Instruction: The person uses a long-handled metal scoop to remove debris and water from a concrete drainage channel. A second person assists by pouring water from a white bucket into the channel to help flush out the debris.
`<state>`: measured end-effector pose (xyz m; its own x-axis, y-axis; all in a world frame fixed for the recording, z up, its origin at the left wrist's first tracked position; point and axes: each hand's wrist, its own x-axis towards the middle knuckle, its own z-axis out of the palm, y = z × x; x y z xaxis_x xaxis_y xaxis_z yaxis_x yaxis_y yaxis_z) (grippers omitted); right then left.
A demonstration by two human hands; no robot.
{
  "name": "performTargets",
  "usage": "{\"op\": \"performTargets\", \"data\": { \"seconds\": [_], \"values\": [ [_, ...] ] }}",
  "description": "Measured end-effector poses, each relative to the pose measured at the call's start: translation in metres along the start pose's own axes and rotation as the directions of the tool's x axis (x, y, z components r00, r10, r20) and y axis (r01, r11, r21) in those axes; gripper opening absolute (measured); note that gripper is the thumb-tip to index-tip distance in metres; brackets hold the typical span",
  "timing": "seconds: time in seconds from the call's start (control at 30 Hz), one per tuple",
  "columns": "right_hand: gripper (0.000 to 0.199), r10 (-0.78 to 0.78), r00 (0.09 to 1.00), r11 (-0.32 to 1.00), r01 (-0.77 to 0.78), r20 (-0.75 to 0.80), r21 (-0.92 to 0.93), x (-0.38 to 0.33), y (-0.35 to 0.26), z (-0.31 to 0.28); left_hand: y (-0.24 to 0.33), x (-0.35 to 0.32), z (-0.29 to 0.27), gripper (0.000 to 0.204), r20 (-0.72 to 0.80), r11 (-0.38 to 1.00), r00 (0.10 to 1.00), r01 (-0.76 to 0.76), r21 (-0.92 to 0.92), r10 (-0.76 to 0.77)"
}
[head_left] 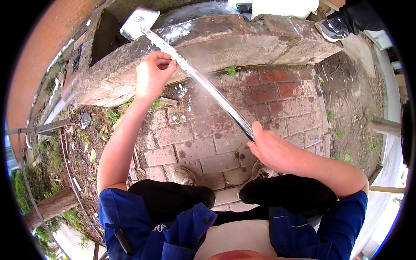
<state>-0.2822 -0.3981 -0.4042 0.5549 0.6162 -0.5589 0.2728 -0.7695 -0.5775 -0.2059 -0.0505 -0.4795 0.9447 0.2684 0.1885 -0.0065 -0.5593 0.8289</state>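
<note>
A long shiny metal pole [219, 97] runs diagonally between my hands, its upper stretch smeared with white. My right hand [275, 149] is closed round its lower end. The upper end overlaps a white, flat, rectangular piece [142, 19] at the stone ledge; I cannot tell whether the two are joined. Close beside the upper pole is my left hand [154, 76], fingers curled and thumb and fingertips pinched together. Whatever the pinch holds, if anything, is hidden. Its fingertips are at the pole's edge, though touching or just apart is unclear.
A curved stone ledge [260, 41] with white splashes crosses ahead. Another person's shoe [333, 29] rests on its right end. Below me lie brick pavers [197, 147], with white drips at left. Plants and metal rails border the left side; a thin trunk [385, 126] stands right.
</note>
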Motion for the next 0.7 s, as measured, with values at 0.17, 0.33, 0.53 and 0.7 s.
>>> {"op": "performTargets", "data": {
  "seconds": [0.17,0.33,0.53,0.7],
  "values": [
    [0.030,0.005,1.000,1.000,-0.005,0.004,-0.022,0.000,-0.004,0.005,0.002,-0.004,0.007,0.023,-0.096,0.999,0.995,0.035,0.036,-0.032],
    [0.023,-0.016,0.999,0.996,0.013,-0.035,-0.089,0.003,0.000,0.010,0.000,-0.007,0.019,0.024,-0.178,0.987,0.971,0.154,-0.042,-0.159],
    [0.023,0.013,0.999,0.994,-0.016,-0.030,-0.108,0.004,0.000,0.011,0.010,-0.012,0.025,0.028,-0.153,0.941,0.945,0.251,-0.228,-0.289],
    [0.017,0.052,0.997,0.981,-0.063,-0.061,-0.185,0.006,0.001,0.012,0.012,-0.016,0.025,0.033,-0.033,0.803,0.936,0.281,-0.526,-0.350]
  ]
}}
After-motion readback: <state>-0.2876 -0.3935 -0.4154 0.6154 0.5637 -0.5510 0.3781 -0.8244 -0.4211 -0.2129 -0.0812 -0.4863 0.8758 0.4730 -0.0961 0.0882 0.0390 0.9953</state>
